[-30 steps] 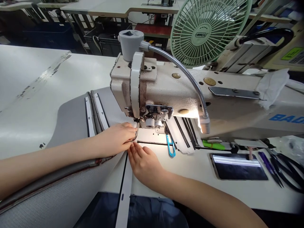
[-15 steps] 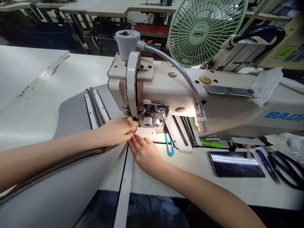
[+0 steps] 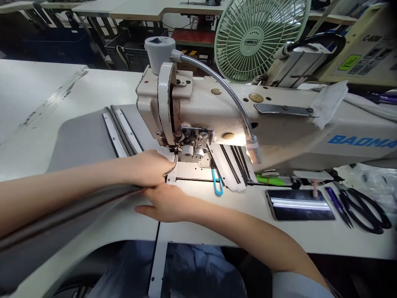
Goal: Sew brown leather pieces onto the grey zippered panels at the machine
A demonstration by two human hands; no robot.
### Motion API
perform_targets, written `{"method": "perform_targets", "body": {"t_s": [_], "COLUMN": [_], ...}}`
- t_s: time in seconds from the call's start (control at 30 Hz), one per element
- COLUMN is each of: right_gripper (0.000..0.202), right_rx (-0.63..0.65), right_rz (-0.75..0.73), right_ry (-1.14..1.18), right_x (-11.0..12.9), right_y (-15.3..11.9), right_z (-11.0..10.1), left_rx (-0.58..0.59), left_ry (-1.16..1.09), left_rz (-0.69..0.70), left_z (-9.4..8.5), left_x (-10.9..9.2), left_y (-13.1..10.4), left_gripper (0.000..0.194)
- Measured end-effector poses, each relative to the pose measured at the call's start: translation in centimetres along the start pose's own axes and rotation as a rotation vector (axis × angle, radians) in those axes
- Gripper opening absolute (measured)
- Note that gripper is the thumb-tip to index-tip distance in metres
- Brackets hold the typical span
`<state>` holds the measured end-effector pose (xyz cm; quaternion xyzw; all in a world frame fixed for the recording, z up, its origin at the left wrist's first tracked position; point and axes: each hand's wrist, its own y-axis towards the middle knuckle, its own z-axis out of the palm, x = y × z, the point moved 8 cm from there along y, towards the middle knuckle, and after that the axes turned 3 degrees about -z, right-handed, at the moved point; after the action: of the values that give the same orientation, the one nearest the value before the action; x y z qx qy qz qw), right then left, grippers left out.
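My left hand [image 3: 150,167] bends over the edge of the grey fabric [image 3: 74,138], just left of the sewing machine's needle area [image 3: 186,149]; its fingertips are hidden. Close below it, my right hand [image 3: 169,203] reaches left across the white strip with a black edge [image 3: 159,256], which runs down over the table's front edge. The right thumb sticks out to the left, while the other fingers go under the left hand and the fabric. Two white strips [image 3: 115,134] lie on the fabric behind the left wrist.
Blue thread snips [image 3: 217,184] and more black-edged strips [image 3: 232,165] lie beside the machine. Farther right are a phone [image 3: 300,205], a purple tool [image 3: 338,205] and black-handled scissors [image 3: 366,209]. A green fan [image 3: 260,37] and flexible lamp [image 3: 254,151] stand over the machine.
My right hand has shifted left and its thumb has spread out. My left hand has drawn slightly back from the needle area. The near fabric has swung lower left, and the view has shifted right.
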<state>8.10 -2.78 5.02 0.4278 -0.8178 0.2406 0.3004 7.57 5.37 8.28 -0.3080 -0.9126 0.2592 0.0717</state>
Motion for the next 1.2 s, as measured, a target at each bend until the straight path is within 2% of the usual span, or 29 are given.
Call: {"method": "perform_targets", "body": {"t_s": [0.07, 0.1, 0.2, 0.3, 0.47, 0.63, 0.93, 1.03, 1.13, 1.2], "right_gripper": [0.037, 0.037, 0.053, 0.059, 0.052, 0.059, 0.057, 0.069, 0.099, 0.107], "right_rx": [-0.025, -0.066, -0.178, -0.19, -0.223, -0.266, -0.3, -0.285, -0.253, -0.239], "right_rz": [-0.084, -0.118, -0.07, -0.028, -0.013, 0.005, 0.038, 0.047, -0.045, -0.091], "right_ry": [-0.014, -0.052, -0.251, -0.408, -0.462, -0.498, -0.539, -0.605, -0.7, -0.756], "right_x": [0.1, 0.1, -1.0, -1.8, -1.9, -2.4, -3.5, -2.6, -0.3, 1.0], "right_y": [-1.2, -2.3, -5.6, -7.0, -6.1, -5.4, -4.3, -5.0, -6.3, -7.0], "right_z": [-0.1, -0.2, -0.1, 0.5, -0.1, -1.0, -2.1, -0.7, 2.4, 4.4], "left_rx": [0.029, 0.023, 0.0, -0.013, -0.086, -0.182, -0.26, -0.323, -0.391, -0.313], "left_ry": [0.069, 0.081, 0.073, 0.103, 0.071, 0.054, -0.05, -0.025, 0.127, 0.153], "left_rz": [0.035, 0.053, 0.087, 0.085, 0.012, -0.051, -0.153, -0.18, -0.165, -0.187], "left_z": [0.8, 1.0, 1.1, 1.1, 1.2, 0.8, 1.8, 1.7, 1.3, 1.9], "left_x": [-0.7, -0.8, -0.9, -0.7, -0.8, -1.2, -0.5, -0.9, -2.1, -2.1], "left_y": [0.1, 0.0, -0.1, 0.1, 0.8, 0.8, 2.2, 1.0, -1.6, -2.8], "left_gripper": [0.022, 0.025, 0.026, 0.019, 0.015, 0.01, 0.021, 0.025, 0.038, 0.047]}}
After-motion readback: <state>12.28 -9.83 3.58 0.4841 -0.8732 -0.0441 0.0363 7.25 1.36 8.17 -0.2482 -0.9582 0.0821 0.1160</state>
